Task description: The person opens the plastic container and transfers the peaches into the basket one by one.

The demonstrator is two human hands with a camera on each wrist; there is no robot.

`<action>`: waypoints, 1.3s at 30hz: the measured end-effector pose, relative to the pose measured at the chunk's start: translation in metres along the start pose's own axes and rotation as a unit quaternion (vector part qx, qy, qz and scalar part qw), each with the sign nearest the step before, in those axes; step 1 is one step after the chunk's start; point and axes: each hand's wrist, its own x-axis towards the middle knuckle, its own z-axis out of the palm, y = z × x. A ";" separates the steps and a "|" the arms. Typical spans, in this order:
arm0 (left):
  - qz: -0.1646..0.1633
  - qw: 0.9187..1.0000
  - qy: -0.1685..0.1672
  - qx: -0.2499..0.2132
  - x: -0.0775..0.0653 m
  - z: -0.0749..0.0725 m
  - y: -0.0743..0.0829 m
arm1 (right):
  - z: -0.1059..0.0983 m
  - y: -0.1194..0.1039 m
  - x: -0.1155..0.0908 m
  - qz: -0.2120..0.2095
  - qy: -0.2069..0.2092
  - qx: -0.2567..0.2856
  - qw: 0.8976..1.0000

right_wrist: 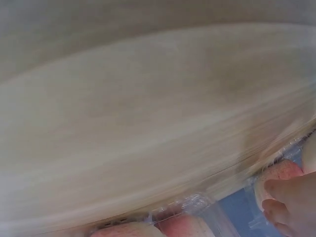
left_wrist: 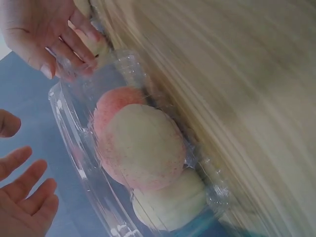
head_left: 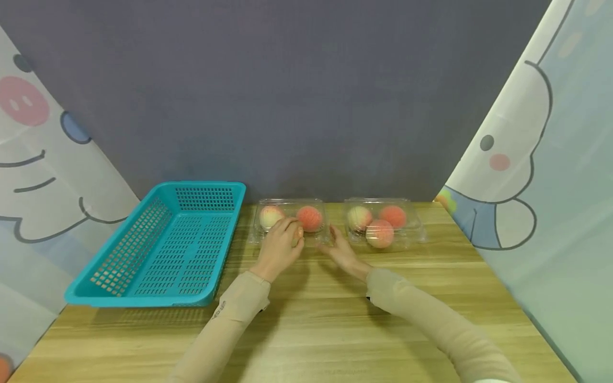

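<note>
A clear plastic box stands by the back wall. In it lie a cream-and-pink peach, a redder peach and a third peach, largely covered in the head view. My left hand is over the front of this box, its thumb and fingers apart in the left wrist view. Beside the box's right end is my right hand, fingers extended; whether they touch the plastic I cannot tell. To its right, a second clear box contains three peaches.
A turquoise slotted basket sits on the left of the wooden table. A grey wall rises behind the boxes. Cartoon-printed sheets flank both sides.
</note>
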 end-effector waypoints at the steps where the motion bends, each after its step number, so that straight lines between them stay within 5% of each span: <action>1: -0.002 1.000 -0.004 0.002 0.000 0.001 -0.001 | 0.001 0.000 0.002 -0.002 0.003 0.000 1.000; 7: 0.002 0.999 -0.036 -0.004 0.002 0.003 -0.003 | 0.007 0.003 0.010 -0.008 0.025 0.019 0.999; 17: -0.027 0.993 -0.116 0.013 0.007 0.005 -0.006 | 0.008 -0.022 -0.004 -0.005 -0.004 0.066 0.998; 28: -0.012 0.988 -0.146 0.045 0.009 0.014 -0.013 | 0.011 -0.023 -0.002 -0.013 0.000 0.081 0.997; 39: 0.040 0.987 -0.129 0.088 0.008 0.017 -0.016 | 0.017 -0.005 0.007 -0.015 0.021 0.086 0.996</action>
